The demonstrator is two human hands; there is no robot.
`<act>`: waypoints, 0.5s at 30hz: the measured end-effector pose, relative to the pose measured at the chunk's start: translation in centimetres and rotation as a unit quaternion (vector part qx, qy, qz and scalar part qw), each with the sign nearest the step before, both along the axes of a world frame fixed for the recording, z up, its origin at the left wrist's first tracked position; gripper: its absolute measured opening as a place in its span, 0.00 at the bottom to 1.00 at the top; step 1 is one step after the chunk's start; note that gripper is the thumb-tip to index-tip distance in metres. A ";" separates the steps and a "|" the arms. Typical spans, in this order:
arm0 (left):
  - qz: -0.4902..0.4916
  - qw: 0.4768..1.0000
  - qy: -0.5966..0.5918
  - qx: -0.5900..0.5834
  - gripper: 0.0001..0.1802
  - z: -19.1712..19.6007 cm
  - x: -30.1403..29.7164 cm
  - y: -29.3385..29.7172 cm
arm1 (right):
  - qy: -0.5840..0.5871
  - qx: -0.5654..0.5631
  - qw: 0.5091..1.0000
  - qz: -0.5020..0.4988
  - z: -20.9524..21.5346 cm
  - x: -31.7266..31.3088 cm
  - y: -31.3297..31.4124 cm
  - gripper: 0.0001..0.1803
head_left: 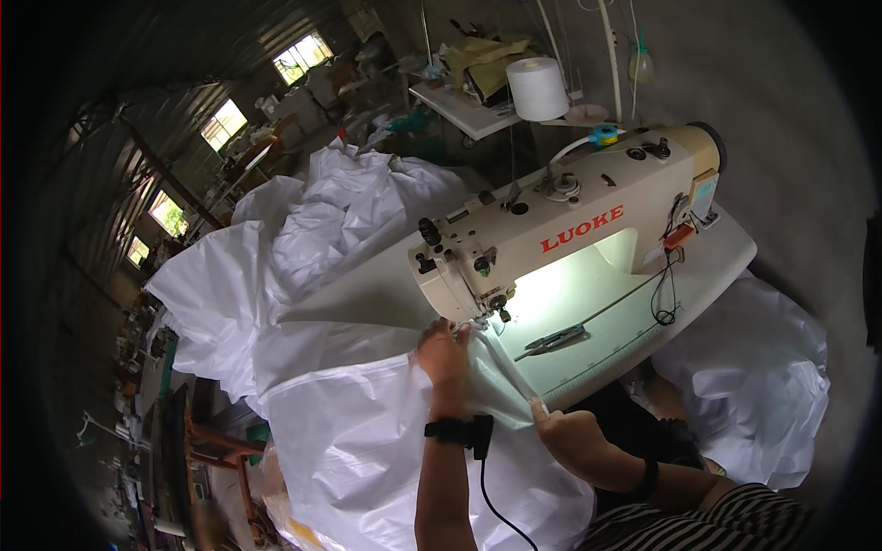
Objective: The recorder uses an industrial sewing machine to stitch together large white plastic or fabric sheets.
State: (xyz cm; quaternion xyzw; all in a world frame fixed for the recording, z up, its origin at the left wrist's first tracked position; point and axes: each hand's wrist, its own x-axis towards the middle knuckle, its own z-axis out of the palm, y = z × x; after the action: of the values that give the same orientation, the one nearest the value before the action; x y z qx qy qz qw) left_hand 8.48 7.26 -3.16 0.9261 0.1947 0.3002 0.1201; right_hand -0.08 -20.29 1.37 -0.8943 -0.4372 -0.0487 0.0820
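White sheeting [335,441] is lying across the near left of the industrial sewing machine [570,202], with one part reaching its needle end [496,310]. The left hand [444,354] is bending its fingers over the sheeting there; whether it is pinching or only pressing, I cannot tell. The right hand [571,439], mostly curled, is pinching the sheeting's edge nearer, at the front of the bed [551,294]. With the left fingertips resting so close to the needle end, a slip could be putting them at risk. Uneven pull between the hands could be puckering the sheeting, and its bulk could be dragging it askew. The snips [556,339] lying right could be snagging a fold; the dangling wrist cable [488,496] could be catching too.
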 end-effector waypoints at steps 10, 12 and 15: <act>-0.043 0.994 -0.093 0.020 0.13 -4.3 7.0 5.4 | 0.003 0.033 0.998 -0.048 -2.2 4.2 4.2 0.26; -0.017 0.998 -0.062 -0.005 0.14 -5.1 7.0 10.7 | -0.001 0.025 0.999 -0.034 -1.0 4.4 6.4 0.25; 0.012 0.984 -0.067 -0.164 0.16 -3.6 5.0 14.6 | -0.005 0.004 1.000 -0.011 -0.8 4.5 8.6 0.25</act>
State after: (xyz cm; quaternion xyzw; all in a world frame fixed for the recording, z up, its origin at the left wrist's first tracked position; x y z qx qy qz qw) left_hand 13.47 21.83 -6.75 0.8693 0.2439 0.3265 0.2797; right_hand 4.38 -11.69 0.61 -0.8984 -0.4276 -0.0558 0.0834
